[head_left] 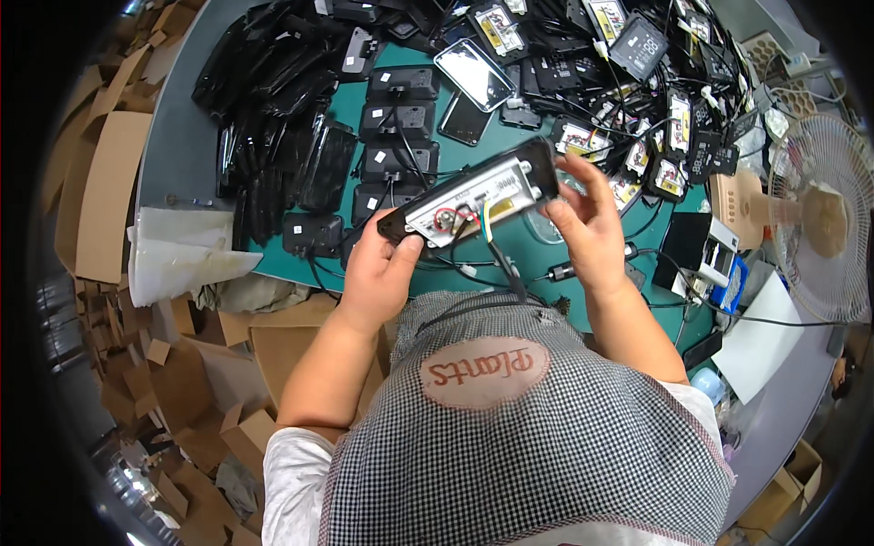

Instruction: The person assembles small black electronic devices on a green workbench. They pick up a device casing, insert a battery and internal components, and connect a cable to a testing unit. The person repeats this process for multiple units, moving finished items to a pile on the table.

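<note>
A long black display housing (535, 156) with a white circuit board (496, 193) in its open back is held tilted over the table. Red, yellow and white wires and a black cable run from it. My left hand (378, 278) grips its left end, thumb on top. At the right end is my right hand (590, 218), thumb and fingers spread around the corner; whether the fingertips touch it, I cannot tell. Below that hand, a dark cylindrical tool (562, 271) with a cord lies on the green mat (364, 264).
Black film-wrapped pieces (264, 82) heap at the left. Several black housings (398, 118) stand in a column, near a glossy rectangular panel (474, 75). Wired display modules (637, 45) crowd the far right. A fan (824, 205) and white sheet (760, 341) are at right; cardboard boxes (114, 196) at left.
</note>
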{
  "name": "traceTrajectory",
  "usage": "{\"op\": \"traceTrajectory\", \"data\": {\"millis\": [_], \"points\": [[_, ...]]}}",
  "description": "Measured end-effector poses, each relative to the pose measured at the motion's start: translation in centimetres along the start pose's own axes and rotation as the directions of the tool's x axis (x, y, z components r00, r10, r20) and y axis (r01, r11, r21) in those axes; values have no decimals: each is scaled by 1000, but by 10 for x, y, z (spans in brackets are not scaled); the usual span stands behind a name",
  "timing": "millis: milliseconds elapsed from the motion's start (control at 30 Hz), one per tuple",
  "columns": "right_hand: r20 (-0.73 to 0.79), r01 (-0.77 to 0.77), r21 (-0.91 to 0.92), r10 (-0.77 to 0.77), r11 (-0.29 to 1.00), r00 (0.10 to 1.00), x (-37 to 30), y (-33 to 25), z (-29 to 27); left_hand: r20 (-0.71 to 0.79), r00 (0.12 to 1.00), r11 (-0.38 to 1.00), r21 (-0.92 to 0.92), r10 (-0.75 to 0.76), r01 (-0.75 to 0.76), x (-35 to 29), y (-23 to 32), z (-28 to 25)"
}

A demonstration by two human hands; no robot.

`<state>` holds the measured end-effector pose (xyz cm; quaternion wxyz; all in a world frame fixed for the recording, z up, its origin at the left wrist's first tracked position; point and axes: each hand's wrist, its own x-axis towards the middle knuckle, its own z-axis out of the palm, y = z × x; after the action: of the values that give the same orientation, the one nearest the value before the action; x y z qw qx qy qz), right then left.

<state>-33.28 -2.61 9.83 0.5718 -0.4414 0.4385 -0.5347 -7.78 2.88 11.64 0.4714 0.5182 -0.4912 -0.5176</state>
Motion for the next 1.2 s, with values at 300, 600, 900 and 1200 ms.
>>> {"op": "traceTrajectory", "data": {"millis": [300,600,900,1200], "points": [[70,-112,-203,129,973,989,3,25,7,-152,987,974,209,-56,88,10,-28,8],[120,-229,3,227,973,966,16,34,-10,507,749,889,81,-426,451,18,-5,-30],[272,-417,248,350,874,896,28,52,38,581,768,920,-79,-269,383,54,-38,-7],[259,-658,-209,690,723,675,71,106,27,-198,980,502,847,-5,174,117,-89,-27]]}}
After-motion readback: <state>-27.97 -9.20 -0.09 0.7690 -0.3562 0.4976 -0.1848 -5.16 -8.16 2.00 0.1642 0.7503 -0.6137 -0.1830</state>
